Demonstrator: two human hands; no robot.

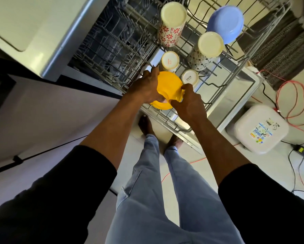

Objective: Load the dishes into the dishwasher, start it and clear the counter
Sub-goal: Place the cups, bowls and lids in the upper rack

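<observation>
Down low, the left hand (pixel 146 87) and right hand (pixel 188 101) both pinch a round yellow plastic plate (pixel 168 85) over the grey wire dishwasher rack (pixel 235 67). Farther off, at one o'clock, upside-down cups and a blue plastic bowl (pixel 225 23) sit.

Black sleeves (pixel 63 182) pushed up past both elbows, forearms bare below them, at the lower left and lower right of the frame. Pale blue jeans (pixel 158 199) down the centre, faded, with a small rip at one thigh. Bare feet (pixel 145 124) on the floor.
</observation>
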